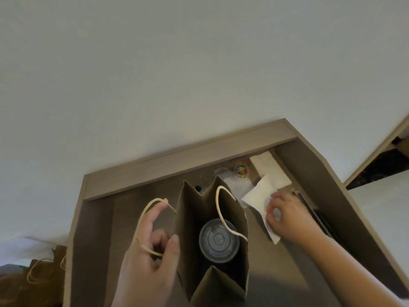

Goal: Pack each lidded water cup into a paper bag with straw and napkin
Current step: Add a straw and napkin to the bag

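Lidded water cup (218, 240) stood upright on the floor of an open brown paper bag (188, 231), which itself stood on the desk (278, 275) with its mouth spread and its gussets folded inward. The left hand (148, 262) had its fingers hooked and partly curled through one twine handle (143, 218), drawing that side of the bag outward; the second handle (223, 209) drooped across the mouth above the cup's clear lid. The right hand (290, 218) pinched a single white napkin (256, 196) between thumb and fingertips, just beside the bag's rim and near a stack of napkins (270, 169) at the back of the desk. No straw could be made out inside the bag. A small colourful round container (241, 170) lay behind the bag, and further brown bags (44, 275) sat off the desk's left edge. The napkin was judged light, limp and easily creased, best held at an edge and dropped down the gap beside the cup. The cup was judged heavy with water and thin-walled, best grasped round its body, not its lid. The bag was stiff enough to stand but liable to tip, so its handle was the natural hold.
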